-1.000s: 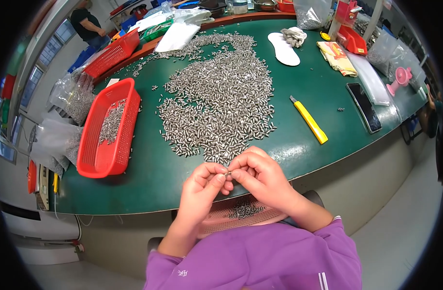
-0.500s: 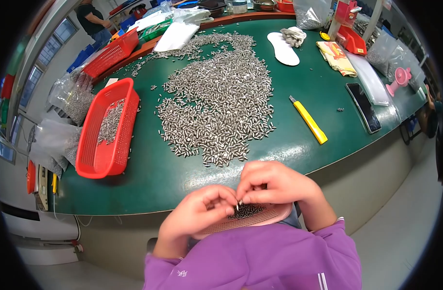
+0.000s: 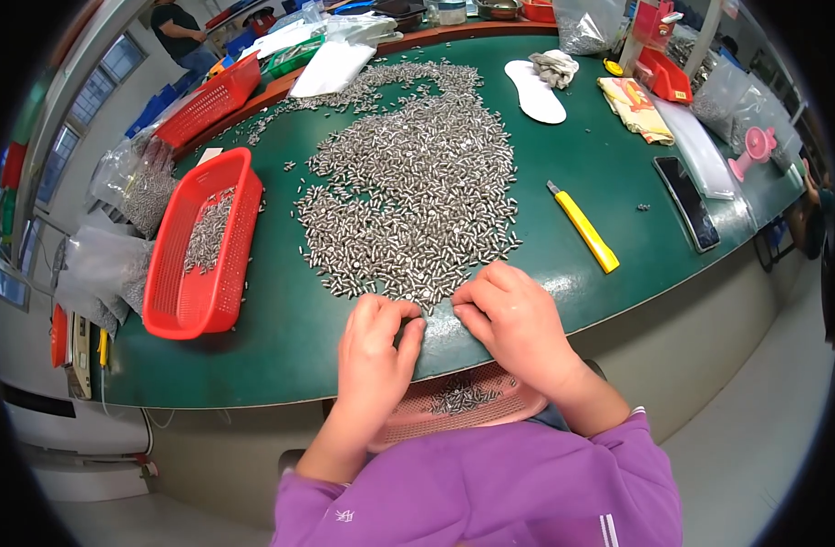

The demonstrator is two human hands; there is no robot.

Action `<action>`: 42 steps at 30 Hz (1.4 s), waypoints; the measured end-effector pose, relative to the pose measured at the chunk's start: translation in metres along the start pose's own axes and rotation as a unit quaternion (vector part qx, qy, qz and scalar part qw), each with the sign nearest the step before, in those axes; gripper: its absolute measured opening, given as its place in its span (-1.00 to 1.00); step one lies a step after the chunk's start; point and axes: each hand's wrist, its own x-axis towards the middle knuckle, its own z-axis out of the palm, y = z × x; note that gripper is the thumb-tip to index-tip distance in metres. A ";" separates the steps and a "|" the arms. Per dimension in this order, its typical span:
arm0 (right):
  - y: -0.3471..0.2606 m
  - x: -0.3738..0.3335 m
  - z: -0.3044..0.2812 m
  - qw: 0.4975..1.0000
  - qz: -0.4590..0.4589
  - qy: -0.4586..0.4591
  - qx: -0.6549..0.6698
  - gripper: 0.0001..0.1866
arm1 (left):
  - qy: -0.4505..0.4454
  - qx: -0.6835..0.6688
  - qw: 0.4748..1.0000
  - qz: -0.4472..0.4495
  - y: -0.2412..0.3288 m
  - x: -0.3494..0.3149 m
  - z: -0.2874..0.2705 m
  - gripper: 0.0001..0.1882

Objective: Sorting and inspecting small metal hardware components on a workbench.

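A wide heap of small, shiny metal pins [image 3: 417, 182] covers the middle of the green table. Both of my hands are at its near tip. My left hand [image 3: 376, 342] curls its thumb and forefinger toward each other beside the closest pins. Opposite it, my right hand [image 3: 518, 319] has its thumb and forefinger nearly together at the heap's edge. Whatever lies between the fingertips of either hand is too small to make out. Below them, a pink shallow basket [image 3: 417, 410] rests on my lap under the table edge, holding a loose cluster of pins [image 3: 463, 397].
A red perforated basket [image 3: 167, 292], partly filled with pins, stands left of the heap. On the right lie a yellow utility knife [image 3: 583, 228], a black phone [image 3: 686, 202] and a white insole [image 3: 534, 94]. Clear bags [image 3: 135, 182] of parts hang at the left edge.
Both hands have risen from above the pink basket to the near tip of the heap and moved apart from each other. More of the basket's pins now show.
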 end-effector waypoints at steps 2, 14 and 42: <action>-0.002 -0.002 0.000 1.000 0.027 -0.011 0.006 -0.92 | -0.002 0.009 1.000 -0.017 0.004 0.001 0.001 -0.86; -0.004 -0.009 -0.002 0.998 0.022 -0.033 0.045 -0.92 | -0.037 -0.045 0.995 0.084 0.005 -0.005 0.001 -0.82; -0.018 -0.014 0.003 0.954 0.117 -0.038 0.274 -0.89 | -0.059 -0.446 0.879 -0.160 0.001 -0.016 0.007 -0.90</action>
